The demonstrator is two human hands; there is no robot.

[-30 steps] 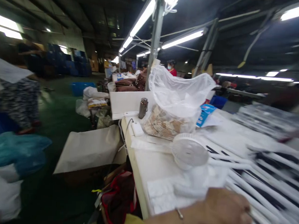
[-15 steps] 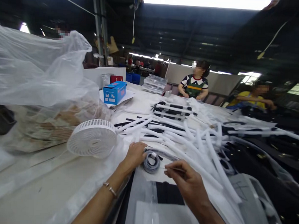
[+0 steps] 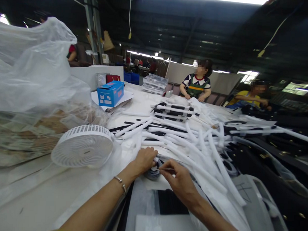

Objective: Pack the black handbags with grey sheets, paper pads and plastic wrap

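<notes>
My left hand [image 3: 144, 159] is curled over a grey roll of tape [image 3: 153, 172] lying on the white table [image 3: 27, 195]. My right hand [image 3: 178, 180] meets it from the right, thumb and forefinger pinched at the roll's edge on a thin strip. Both hands sit at the near end of a spread of several white padded straps [image 3: 193, 144] laid over black fabric. A clear plastic sleeve with a black piece inside [image 3: 163, 203] lies under my wrists. A bracelet is on my left wrist.
A small white fan [image 3: 83, 146] lies face up left of my hands. Behind it a large clear plastic bag [image 3: 36, 91] holds brown pieces. A blue box [image 3: 110, 93] stands farther back. Two people sit across the table [image 3: 196, 85] [image 3: 248, 97].
The view swung right from the aisle to the table, then steadied. My hands have closed in on the grey tape roll; the right hand moved left until its fingers touch it.
</notes>
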